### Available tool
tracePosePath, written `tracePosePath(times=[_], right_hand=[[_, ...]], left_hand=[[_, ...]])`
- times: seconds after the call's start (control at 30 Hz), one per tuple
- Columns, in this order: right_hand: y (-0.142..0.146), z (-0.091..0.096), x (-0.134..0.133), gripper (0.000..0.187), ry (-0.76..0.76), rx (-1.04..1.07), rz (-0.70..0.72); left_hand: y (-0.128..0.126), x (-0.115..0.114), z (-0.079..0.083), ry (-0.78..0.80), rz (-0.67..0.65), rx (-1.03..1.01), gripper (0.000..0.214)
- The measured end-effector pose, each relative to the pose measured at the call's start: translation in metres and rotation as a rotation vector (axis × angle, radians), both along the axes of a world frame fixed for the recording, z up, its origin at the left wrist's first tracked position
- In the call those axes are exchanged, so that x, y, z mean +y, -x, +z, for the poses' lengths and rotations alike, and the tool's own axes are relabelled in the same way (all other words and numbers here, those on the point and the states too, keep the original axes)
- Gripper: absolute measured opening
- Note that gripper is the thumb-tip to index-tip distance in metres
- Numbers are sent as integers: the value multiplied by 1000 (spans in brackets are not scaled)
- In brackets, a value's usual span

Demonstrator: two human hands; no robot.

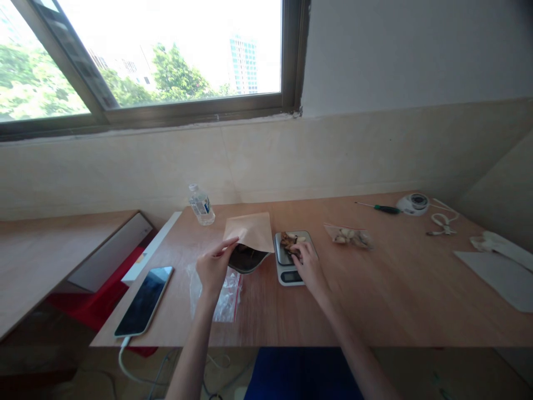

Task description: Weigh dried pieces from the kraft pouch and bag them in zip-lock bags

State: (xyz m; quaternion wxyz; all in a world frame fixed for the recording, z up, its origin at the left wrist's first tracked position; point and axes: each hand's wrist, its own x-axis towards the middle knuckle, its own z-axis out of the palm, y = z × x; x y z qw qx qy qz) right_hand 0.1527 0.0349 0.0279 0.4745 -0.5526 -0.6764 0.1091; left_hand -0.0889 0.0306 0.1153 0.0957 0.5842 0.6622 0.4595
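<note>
My left hand [214, 266] pinches the edge of a brown paper pouch [250, 229], whose dark mouth gapes toward me. Some contents show dimly inside it. To the right, a small digital kitchen scale [292, 278] bears a heap of brown and pale dried pieces [290, 243]. My right hand [307, 263] reaches onto the scale's plate, its fingers closed at the heap's near right side. What the fingertips grip there is partly hidden. Beneath the pouch and my left wrist lie clear zip bags [228, 297] with a red seal line.
A phone [144, 303] on a charging cable lies at left, with a water bottle [201, 204] behind. Rightward are a zip bag of pale pieces [348, 236], a screwdriver [386, 209], a white dome camera [413, 204], a coiled cable [442, 224] and a grey sheet [495, 278].
</note>
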Motion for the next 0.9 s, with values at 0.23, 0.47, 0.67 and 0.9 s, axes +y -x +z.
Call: tracePosePath(times=[0.23, 0.47, 0.67, 0.9], right_hand=[[-3, 16, -21, 18, -115, -41, -5], [47, 11, -82, 29, -42, -94, 442], [75, -1, -100, 24, 42, -146, 541], [73, 3, -99, 30, 82, -27, 521]], left_hand=[[-2, 0, 0, 11, -3, 1, 23], [-11, 3, 0, 5, -3, -36, 22], [-14, 0, 0, 35, -11, -52, 22], [-16, -2, 0, 35, -26, -39, 22]])
